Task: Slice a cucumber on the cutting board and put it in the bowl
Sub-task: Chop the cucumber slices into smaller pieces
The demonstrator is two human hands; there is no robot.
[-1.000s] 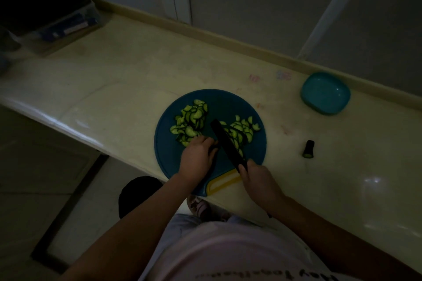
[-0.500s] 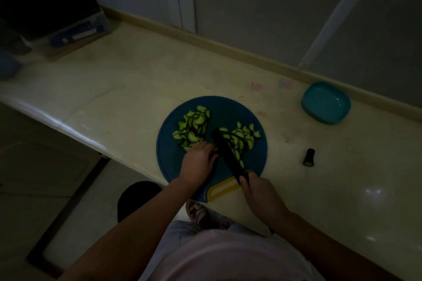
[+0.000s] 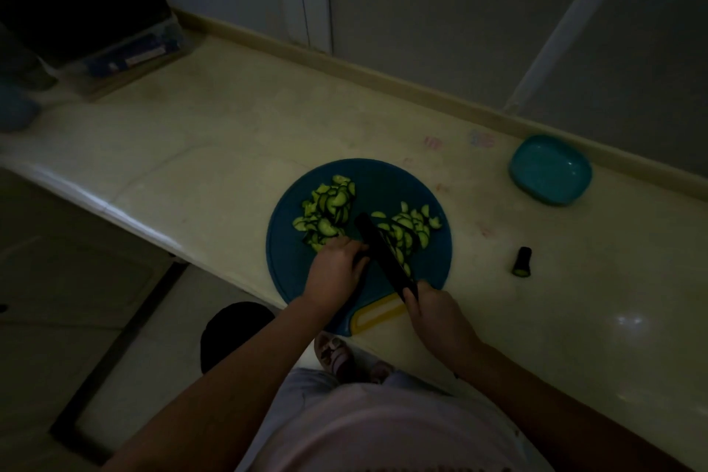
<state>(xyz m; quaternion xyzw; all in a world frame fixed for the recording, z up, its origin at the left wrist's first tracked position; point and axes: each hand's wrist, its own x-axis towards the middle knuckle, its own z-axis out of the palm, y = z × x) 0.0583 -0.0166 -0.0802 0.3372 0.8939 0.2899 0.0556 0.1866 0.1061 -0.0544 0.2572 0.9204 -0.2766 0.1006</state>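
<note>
A round blue cutting board (image 3: 383, 180) with a yellow handle lies on the pale counter. Two heaps of cucumber slices sit on it: a left heap (image 3: 329, 213) and a right heap (image 3: 412, 226). My right hand (image 3: 436, 312) grips the handle of a black knife (image 3: 383, 251), whose blade points up-left between the heaps. My left hand (image 3: 337, 270) has curled fingers pressed down just left of the blade; whatever it holds is hidden beneath it. A teal bowl (image 3: 549, 169) stands at the back right and holds nothing.
A dark cucumber end piece (image 3: 522, 261) lies on the counter (image 3: 191, 149) right of the board. A clear box with blue items (image 3: 130, 50) sits at the far left. The counter's front edge runs diagonally, with floor below.
The view has shifted slightly. Both hands and the knife stay at the same place on the board, blade still between the two heaps.
</note>
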